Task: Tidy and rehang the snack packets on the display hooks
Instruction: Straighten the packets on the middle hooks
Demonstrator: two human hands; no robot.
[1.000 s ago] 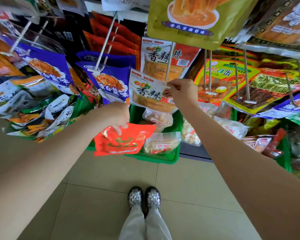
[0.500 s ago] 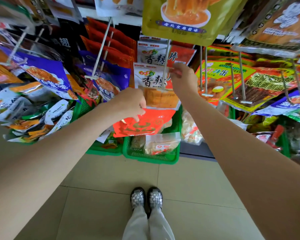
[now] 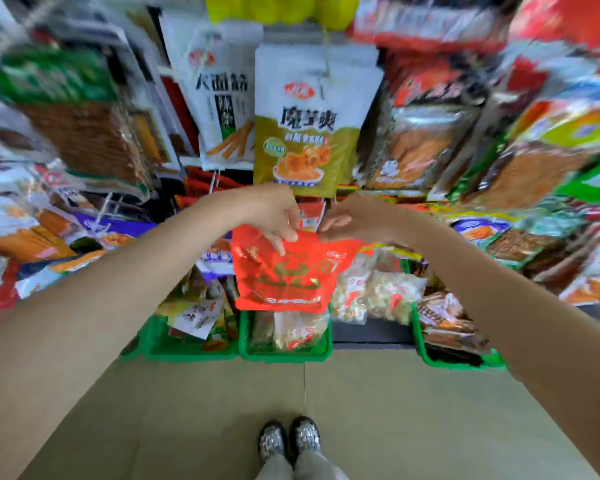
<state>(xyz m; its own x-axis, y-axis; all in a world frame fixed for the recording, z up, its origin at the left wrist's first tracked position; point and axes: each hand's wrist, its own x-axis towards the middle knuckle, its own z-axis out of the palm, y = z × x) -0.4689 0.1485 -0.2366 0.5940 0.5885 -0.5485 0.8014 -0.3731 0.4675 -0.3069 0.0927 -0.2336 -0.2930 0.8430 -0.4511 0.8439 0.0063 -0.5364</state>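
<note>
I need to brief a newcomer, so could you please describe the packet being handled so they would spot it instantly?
Start at the green baskets along the floor. Just above the middle one, the left hand pinches the red packet by its top edge. It alone is off the hooks, plain red with gold print.

- White and olive packet [image 3: 305, 133], upper centre of the frame: large dark characters "魔芋爽" below a small red oval logo that is too blurred to read.
- White packet [image 3: 219, 98] just left of it: "大面筋" in dark characters, with "辣条" running downward below.
- Print on the other packets is too blurred to read.
</note>
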